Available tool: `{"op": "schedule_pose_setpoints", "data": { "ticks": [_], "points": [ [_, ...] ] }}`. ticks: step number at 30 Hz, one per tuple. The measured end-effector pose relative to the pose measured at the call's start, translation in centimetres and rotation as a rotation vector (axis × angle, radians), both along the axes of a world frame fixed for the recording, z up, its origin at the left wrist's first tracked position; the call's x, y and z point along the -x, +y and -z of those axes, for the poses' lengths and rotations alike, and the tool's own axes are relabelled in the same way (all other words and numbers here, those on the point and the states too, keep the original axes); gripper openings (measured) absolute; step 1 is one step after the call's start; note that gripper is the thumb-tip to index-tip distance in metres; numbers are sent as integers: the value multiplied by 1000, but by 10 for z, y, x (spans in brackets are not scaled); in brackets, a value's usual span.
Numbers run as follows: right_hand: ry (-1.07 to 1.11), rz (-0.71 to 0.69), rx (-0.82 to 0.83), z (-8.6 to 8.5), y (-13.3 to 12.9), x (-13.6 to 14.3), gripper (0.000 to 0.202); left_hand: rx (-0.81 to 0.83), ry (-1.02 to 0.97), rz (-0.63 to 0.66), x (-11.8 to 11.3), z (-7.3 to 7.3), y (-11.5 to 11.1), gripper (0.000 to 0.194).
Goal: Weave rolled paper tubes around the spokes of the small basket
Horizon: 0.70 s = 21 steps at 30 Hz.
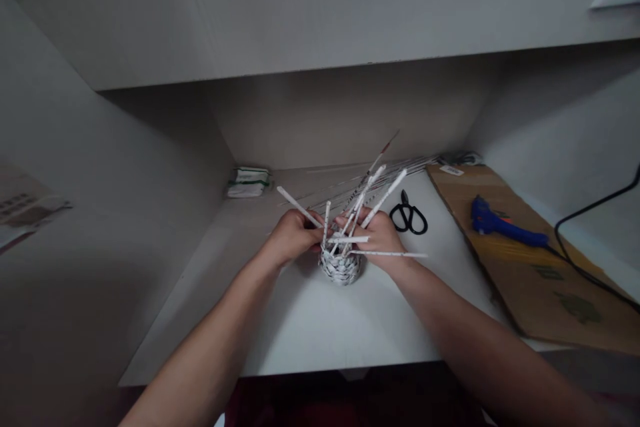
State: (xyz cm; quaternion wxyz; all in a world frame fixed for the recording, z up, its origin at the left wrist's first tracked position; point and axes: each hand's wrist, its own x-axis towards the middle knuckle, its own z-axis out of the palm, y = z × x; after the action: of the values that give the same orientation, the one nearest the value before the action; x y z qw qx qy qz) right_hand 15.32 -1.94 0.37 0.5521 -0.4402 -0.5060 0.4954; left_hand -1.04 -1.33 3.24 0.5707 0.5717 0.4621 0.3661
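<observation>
A small round basket (341,268) woven from rolled paper tubes stands on the white surface. Several white paper tubes (385,198) stick up and outward from its rim. My left hand (295,237) is closed at the basket's far left rim, thumb and fingers pressed together there. On the other side, my right hand (379,235) has its fingers bent around paper tubes at the far right rim. The fingertips of both hands are partly hidden behind the upright tubes. A long thin tube with a brownish tip (386,147) rises beyond my right hand.
Black-handled scissors (409,217) lie right of my right hand. A blue glue gun (507,223) with a black cord rests on a cardboard sheet (530,293). Loose thin paper tubes (400,169) lie along the back, and a white packet (250,182) sits back left. A shelf (320,13) overhangs.
</observation>
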Motion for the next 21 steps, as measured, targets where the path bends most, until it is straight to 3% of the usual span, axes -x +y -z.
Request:
{"op": "schedule_pose_setpoints", "data": {
  "ticks": [5,9,15,21],
  "points": [
    [196,21,166,-5,3,0,33,-84,6,-50,-3,3,-1,22],
    [201,51,199,-4,4,0,29,-169,67,-102,-3,6,0,17],
    [261,-24,323,-9,3,-1,25,-227,105,-118,-4,4,-1,13],
    [268,-59,291,-14,-3,-3,35,-251,91,-194,-8,1,-4,13]
  ]
}}
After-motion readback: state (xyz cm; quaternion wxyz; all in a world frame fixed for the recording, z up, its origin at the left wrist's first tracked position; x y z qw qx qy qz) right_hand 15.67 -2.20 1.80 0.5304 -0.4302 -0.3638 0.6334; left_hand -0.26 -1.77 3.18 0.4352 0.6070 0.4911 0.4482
